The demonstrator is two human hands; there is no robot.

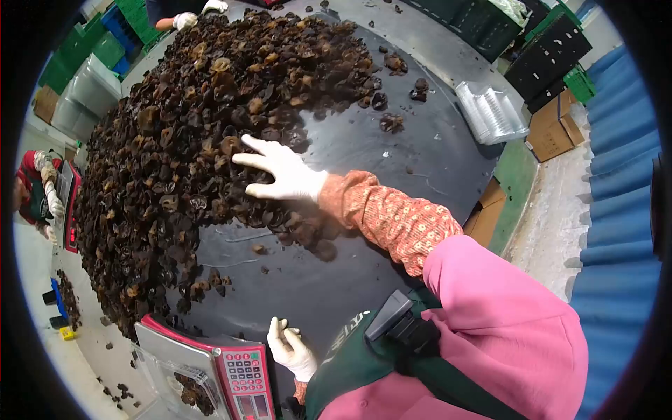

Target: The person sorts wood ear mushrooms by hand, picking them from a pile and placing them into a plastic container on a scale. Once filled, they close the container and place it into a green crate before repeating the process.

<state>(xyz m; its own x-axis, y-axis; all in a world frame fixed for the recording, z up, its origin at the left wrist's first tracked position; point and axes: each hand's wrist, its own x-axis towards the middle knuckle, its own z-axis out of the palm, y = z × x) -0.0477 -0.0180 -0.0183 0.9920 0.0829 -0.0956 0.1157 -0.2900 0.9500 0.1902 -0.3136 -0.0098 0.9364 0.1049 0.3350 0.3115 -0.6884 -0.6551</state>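
Observation:
A big heap of dark brown dried wood-ear mushrooms [189, 140] covers the left half of a round black table [392, 168]. My right hand [280, 171], in a white glove with a floral sleeve, lies flat on the heap's near edge with fingers spread, holding nothing. My left hand [290, 346], also gloved, hovers low by the table's rim with loosely parted fingers and nothing in it. Right beside it is a red-faced scale [241, 371]. On the scale sits a clear plastic tray [185, 388] holding a few mushrooms.
A stack of clear trays [490, 112] rests on the table's far right edge. Cardboard boxes [553, 129] and black crates [546, 49] stand beyond. Another person's gloved hands [185, 19] touch the heap's far side. A person in red [35, 189] works at another scale [70, 206].

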